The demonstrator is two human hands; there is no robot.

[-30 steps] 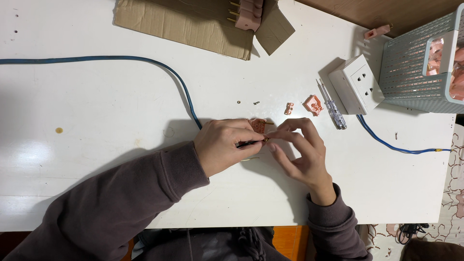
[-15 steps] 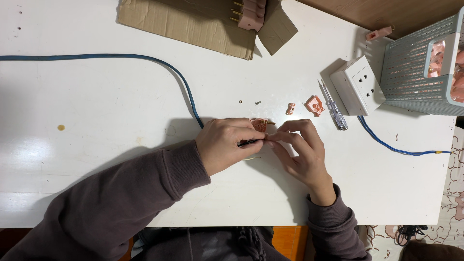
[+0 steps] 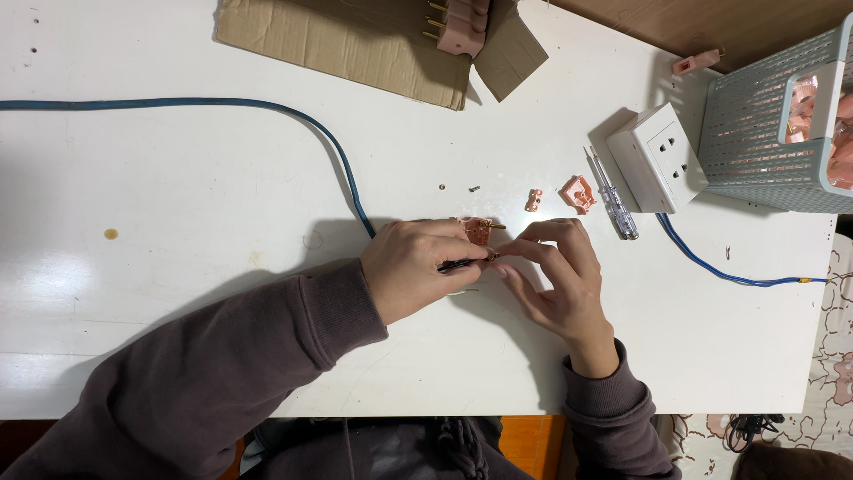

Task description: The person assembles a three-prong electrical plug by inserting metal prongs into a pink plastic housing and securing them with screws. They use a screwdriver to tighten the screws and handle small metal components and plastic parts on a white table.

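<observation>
A: Pink plug body (image 3: 478, 231), brass pin projecting right, near table centre, pinched between both hands. Blue cable (image 3: 267, 107) entering from the left, disappearing under the left hand.

B: Finger state?

A: Left hand (image 3: 413, 267): curled shut around a thin dark tool (image 3: 458, 264), probably a small screwdriver, tip aimed at the plug. Right hand (image 3: 555, 280): thumb and forefinger clamped on the plug's right side, remaining fingers loosely bent.

B: Progress?

A: Judged partway. Plug open, not closed up. Loose parts lying unfitted just beyond the hands: small pink clamp piece (image 3: 533, 200), pink cover piece (image 3: 577, 193), two tiny screws (image 3: 458, 188). Fitting of those parts left to do, by appearance.

B: Surroundings?

A: Clear-handled screwdriver (image 3: 615, 200) right of the cover piece. White socket block (image 3: 662, 156) further right, second blue lead running off to the right edge. Pale green mesh basket (image 3: 764, 133) at far right, holding pink parts. Cardboard sheet (image 3: 355, 44) at the far edge, another pink plug with brass pins resting on it.

B: Change against the earlier frames?

A: Negligible. Same grip on both sides, same plug position; loose parts and tools unmoved.
</observation>
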